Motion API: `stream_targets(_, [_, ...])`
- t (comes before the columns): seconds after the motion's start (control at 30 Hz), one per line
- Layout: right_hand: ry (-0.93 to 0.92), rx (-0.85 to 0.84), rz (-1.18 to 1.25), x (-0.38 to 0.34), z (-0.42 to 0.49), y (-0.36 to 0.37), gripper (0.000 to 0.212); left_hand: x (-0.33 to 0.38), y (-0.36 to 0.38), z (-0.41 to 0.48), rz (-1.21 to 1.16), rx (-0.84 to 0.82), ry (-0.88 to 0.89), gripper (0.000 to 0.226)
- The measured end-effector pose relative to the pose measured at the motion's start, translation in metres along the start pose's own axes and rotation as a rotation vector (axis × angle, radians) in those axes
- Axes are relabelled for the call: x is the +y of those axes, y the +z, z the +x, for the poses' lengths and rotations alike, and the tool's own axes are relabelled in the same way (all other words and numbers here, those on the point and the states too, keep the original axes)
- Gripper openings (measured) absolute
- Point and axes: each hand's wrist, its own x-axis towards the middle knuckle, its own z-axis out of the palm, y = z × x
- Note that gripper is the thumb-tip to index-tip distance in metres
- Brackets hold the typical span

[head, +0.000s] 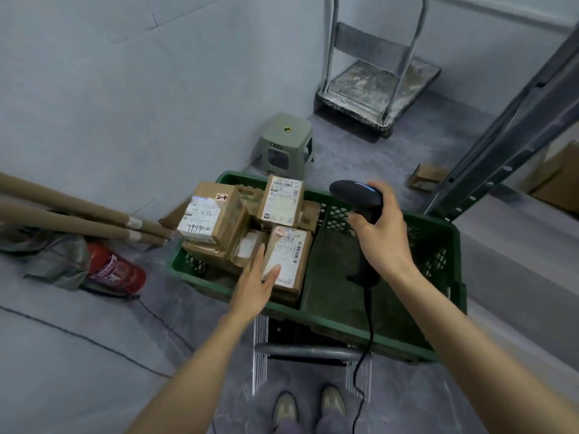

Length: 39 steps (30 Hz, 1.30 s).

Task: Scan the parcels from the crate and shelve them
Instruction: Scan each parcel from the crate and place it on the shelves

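Head view, looking down: the person's left hand (255, 285) reaches over the near rim of the green crate (316, 316) at the centre of the frame. Its fingers are straight and spread and it holds nothing. The thumb lies over the white label of the nearest parcel (291, 255) and the fingers run along that parcel's left edge; whether skin actually touches cardboard cannot be told.

The right hand (380, 236), right of centre, is curled tight round the handle of a black barcode scanner (351, 192). The scanner's head points toward the upper left, above the crate. Its cable (369, 333) hangs down toward the bottom of the frame.

More parcels (219, 214), brown boxes with printed labels, are piled in the crate's left half, some tilted against each other.

Beyond the crate a grey stool (285, 142) stands on the floor. A red fire extinguisher (116, 270) lies at the left beside cardboard tubes (78, 220).
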Motion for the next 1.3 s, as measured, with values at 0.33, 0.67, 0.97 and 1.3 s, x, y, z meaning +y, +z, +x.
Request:
stream_targets(0.33, [0.038, 0.051, 0.007, 0.024, -0.007, 0.013, 0.051, 0.006, 0.014, 0.011, -0.127, 0.019, 0.174, 0.067])
stream_targets(0.67, [0.068, 0.077, 0.021, 0.029, -0.013, 0.009, 0.052, 0.003, 0.012, 0.016, -0.196, -0.048, 0.119, 0.079])
stream_targets(0.97, [0.068, 0.097, 0.019, 0.028, -0.016, 0.005, 0.052, 0.007, 0.017, 0.010, -0.257, 0.005, 0.079, 0.075])
stream_targets(1.3, [0.063, 0.119, 0.016, 0.013, -0.025, 0.000, 0.051, 0.021, 0.009, -0.007, -0.259, 0.005, 0.080, 0.077])
